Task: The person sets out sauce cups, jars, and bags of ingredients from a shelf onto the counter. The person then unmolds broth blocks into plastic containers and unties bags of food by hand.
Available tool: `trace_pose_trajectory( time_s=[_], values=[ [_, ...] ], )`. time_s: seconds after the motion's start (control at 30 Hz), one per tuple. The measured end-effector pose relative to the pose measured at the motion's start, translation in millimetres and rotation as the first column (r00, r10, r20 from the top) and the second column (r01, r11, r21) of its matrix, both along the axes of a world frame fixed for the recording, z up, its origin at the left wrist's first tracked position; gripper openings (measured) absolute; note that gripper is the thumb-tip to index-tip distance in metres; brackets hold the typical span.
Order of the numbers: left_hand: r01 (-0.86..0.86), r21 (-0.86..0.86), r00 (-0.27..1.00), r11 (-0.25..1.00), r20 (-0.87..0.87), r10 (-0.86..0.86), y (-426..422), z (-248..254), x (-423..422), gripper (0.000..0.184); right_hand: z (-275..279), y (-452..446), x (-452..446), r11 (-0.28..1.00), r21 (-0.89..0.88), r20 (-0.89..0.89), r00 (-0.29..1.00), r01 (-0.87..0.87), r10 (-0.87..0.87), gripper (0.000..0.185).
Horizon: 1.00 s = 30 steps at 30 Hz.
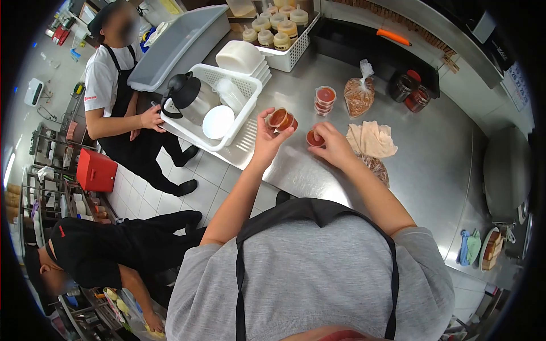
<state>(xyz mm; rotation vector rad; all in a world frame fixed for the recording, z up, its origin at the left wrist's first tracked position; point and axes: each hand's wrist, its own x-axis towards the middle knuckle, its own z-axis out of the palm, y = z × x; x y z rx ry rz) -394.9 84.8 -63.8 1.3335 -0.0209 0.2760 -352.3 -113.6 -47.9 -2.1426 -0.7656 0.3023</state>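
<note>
My left hand [266, 139] is closed around small clear sauce cups [279, 119] of red sauce, seemingly two held together, above the steel counter. Just to the right, my right hand [335, 149] has its fingers at the rim of another small cup of red sauce [313, 139], gripping it. Whether that cup rests on the counter I cannot tell. Beyond my hands stands a stack of similar filled cups [325, 95]. A tied plastic bag of brown-red food [359, 96] is right of the stack. A beige cloth [372, 139] partly covers a second bag [373, 168] beside my right forearm.
On the left, a white basket [250, 108] holds a thermal jug [190, 99] and a white bowl. Squeeze bottles [281, 41] fill another basket at the back. Dark jars [418, 99] stand near a black tray. Two people [116, 85] are at the left.
</note>
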Motion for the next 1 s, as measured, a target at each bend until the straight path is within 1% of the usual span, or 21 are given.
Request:
trace_pose_trajectory(
  time_s=[0.03,0.1,0.17,0.2,0.23,0.27,0.3,0.33,0.4,0.43,0.47,0.57,0.63,0.67,0.73,0.77,0.8,0.87,0.9,0.93,1.0],
  values=[
    [0.005,-0.039,1.0,0.999,-0.006,-0.005,-3,0,0,0.069,-3,2,1,1.0,-0.003,-0.002,1.0,0.006,-0.006,0.035],
    [0.02,0.01,1.0,1.0,0.008,-0.02,-8,-4,0,0.07,-10,5,3,0.995,0.089,0.273,0.962,-0.038,0.013,0.035],
    [0.037,0.112,0.999,0.993,0.01,-0.038,-11,-9,-1,0.072,-5,-2,10,0.994,0.112,0.274,0.961,-0.013,-0.018,0.036],
    [0.033,0.111,0.999,0.993,0.014,-0.035,-12,-10,0,0.072,-2,-7,15,0.991,0.135,0.274,0.961,0.011,-0.048,0.037],
    [0.045,0.269,0.999,0.962,-0.002,-0.047,-13,-11,0,0.071,-1,-13,22,0.991,0.131,0.275,0.96,0.008,-0.045,0.037],
    [0.061,0.419,0.998,0.906,-0.022,-0.057,-16,-13,0,0.07,1,-18,33,0.974,0.218,0.403,0.903,0.066,-0.152,0.038],
    [0.058,0.473,0.998,0.879,-0.023,-0.053,-18,-17,0,0.07,3,-21,42,0.944,0.311,0.511,0.818,0.109,-0.263,0.04],
    [0.058,0.471,0.998,0.88,-0.022,-0.054,-22,-21,0,0.07,6,-21,50,0.944,0.31,0.512,0.818,0.11,-0.263,0.04],
    [0.084,0.601,0.996,0.795,-0.071,-0.051,-28,-29,1,0.071,14,-22,64,0.909,0.365,0.439,0.824,0.2,-0.358,0.044],
    [0.137,0.516,0.988,0.846,-0.128,-0.083,-29,-33,2,0.072,19,-22,68,0.93,0.295,0.442,0.831,0.22,-0.337,0.054],
    [0.139,0.518,0.989,0.844,-0.123,-0.087,-29,-36,4,0.072,21,-19,71,0.928,0.298,0.446,0.827,0.223,-0.342,0.054],
    [0.178,0.519,0.98,0.836,-0.171,-0.103,-29,-32,0,0.084,15,-9,73,0.959,0.193,0.523,0.805,0.207,-0.279,0.067],
    [0.061,0.663,0.998,0.746,-0.032,-0.053,-27,-23,-5,0.097,-5,0,76,0.957,0.113,0.418,0.861,0.268,-0.29,0.082],
    [0.033,0.663,0.999,0.748,-0.021,-0.026,-23,-17,-6,0.097,-12,3,78,0.964,0.115,0.428,0.864,0.24,-0.266,0.082],
    [0.009,0.712,1.0,0.702,0.004,-0.017,-14,-1,-14,0.104,-27,4,78,0.974,0.06,0.225,0.948,0.219,-0.227,0.087],
    [-0.024,0.669,1.0,0.743,0.022,0.012,-7,10,-20,0.101,-34,5,82,0.971,0.118,0.234,0.944,0.209,-0.231,0.086],
    [-0.119,0.692,0.993,0.712,0.09,0.078,7,14,-26,0.098,-33,5,85,0.977,0.112,0.241,0.949,0.18,-0.203,0.086],
    [-0.312,0.676,0.95,0.668,0.212,0.229,38,26,-42,0.089,-25,9,86,0.973,-0.013,0.317,0.924,0.232,-0.216,0.085],
    [-0.394,0.653,0.916,0.647,0.221,0.335,56,36,-51,0.084,-11,12,80,0.949,-0.119,0.395,0.891,0.29,-0.223,0.083],
    [-0.473,0.628,0.872,0.618,0.232,0.431,76,43,-60,0.08,-6,15,79,0.952,-0.112,0.403,0.889,0.284,-0.218,0.083],
    [-0.63,0.513,0.754,0.583,0.223,0.618,130,38,-72,0.074,3,21,80,0.95,0.131,0.515,0.799,0.284,-0.31,0.078]
  ],
)
